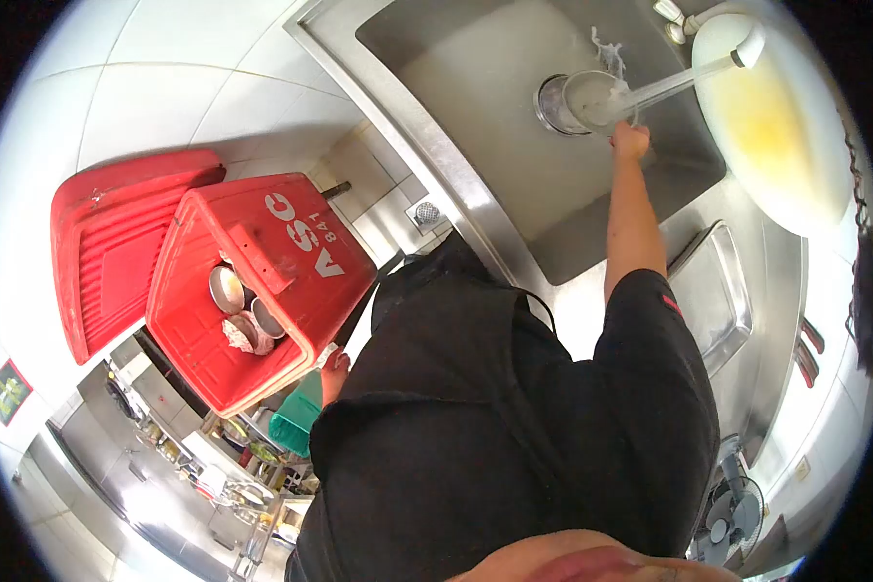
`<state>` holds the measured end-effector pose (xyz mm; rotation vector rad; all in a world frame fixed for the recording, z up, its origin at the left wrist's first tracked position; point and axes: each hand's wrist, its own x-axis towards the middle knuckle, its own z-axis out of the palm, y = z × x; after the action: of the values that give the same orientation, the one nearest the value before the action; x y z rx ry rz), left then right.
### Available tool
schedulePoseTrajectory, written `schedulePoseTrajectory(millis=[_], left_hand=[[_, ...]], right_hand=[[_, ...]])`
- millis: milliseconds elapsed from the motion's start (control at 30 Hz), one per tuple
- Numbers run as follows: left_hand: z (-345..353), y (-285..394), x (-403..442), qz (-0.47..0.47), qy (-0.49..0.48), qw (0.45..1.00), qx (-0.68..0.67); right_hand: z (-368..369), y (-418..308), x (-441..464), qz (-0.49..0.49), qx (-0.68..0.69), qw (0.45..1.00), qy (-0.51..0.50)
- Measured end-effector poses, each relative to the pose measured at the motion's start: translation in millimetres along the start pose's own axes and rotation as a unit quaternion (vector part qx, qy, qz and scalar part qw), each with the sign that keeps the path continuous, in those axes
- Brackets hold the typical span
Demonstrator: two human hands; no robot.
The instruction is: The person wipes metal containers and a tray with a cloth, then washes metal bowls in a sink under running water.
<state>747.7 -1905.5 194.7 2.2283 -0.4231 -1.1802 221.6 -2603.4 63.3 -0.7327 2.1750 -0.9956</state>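
My right hand reaches into the steel sink, its fingers closed at the rim of a round metal pot. The pot is tilted in the cloudy water, under the end of a long spout. White splashing water shows beside it. My left hand is low at my side, near the lower corner of a red cooler box. Its fingers are curled and partly hidden, with a small whitish patch beside them; I cannot make out whether it holds anything.
Inside the red box lie metal bowls and a crumpled whitish item. Its red lid leans on the wall. A round white board, stained yellow, and a metal tray flank the sink. A green bin and a fan stand behind.
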Motion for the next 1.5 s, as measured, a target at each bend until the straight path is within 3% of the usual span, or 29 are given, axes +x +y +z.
schedulePoseTrajectory(millis=[100,200,300,400,500,533,600,633,733,833,933,1000,1100,1133,1233,1400,1500], left_hand=[[-2,9,7,-0.004,0.018,0.998,0.058],[2,34,3,-0.029,0.032,0.984,0.175],[3,-32,22,-0.034,0.028,0.996,0.081],[9,-18,10,-0.008,0.061,0.988,0.142],[5,-33,14,-0.016,0.042,0.993,0.112],[8,-34,10,-0.049,0.019,0.999,-0.007],[8,-26,8,-0.022,0.039,0.995,0.091],[9,-19,4,-0.009,0.048,0.989,0.141],[10,-33,6,-0.045,0.006,0.998,-0.033],[16,-10,-3,-0.085,0.011,0.996,-0.037],[14,-5,-2,-0.051,0.020,0.998,0.004],[9,-8,4,-0.032,0.039,0.994,0.099],[7,-8,7,0.005,0.061,0.989,0.138],[7,-7,6,0.019,0.068,0.989,0.134],[6,-27,10,-0.041,0.047,0.998,-0.009],[8,-35,10,-0.056,0.015,0.996,-0.064],[11,-31,8,-0.059,0.008,0.995,-0.084]], right_hand=[[-2,10,15,0.118,0.169,0.978,-0.015],[8,14,21,0.263,0.305,0.915,0.022],[28,53,64,0.330,0.382,0.846,-0.174],[27,21,39,0.355,0.506,0.769,-0.164],[23,-5,18,0.310,0.603,0.723,-0.132],[23,-4,23,0.306,0.619,0.711,-0.135],[24,-1,27,0.300,0.647,0.687,-0.138],[23,1,28,0.301,0.651,0.683,-0.141],[15,0,21,0.304,0.657,0.672,-0.158],[18,18,16,0.317,0.644,0.673,-0.180],[23,35,0,0.345,0.606,0.692,-0.186],[25,52,-7,0.365,0.578,0.700,-0.208],[21,77,-17,0.379,0.595,0.652,-0.278],[20,84,-21,0.374,0.592,0.658,-0.276],[14,83,-44,0.370,0.576,0.674,-0.278],[9,81,-51,0.359,0.555,0.695,-0.283],[6,71,-45,0.337,0.554,0.724,-0.236]])
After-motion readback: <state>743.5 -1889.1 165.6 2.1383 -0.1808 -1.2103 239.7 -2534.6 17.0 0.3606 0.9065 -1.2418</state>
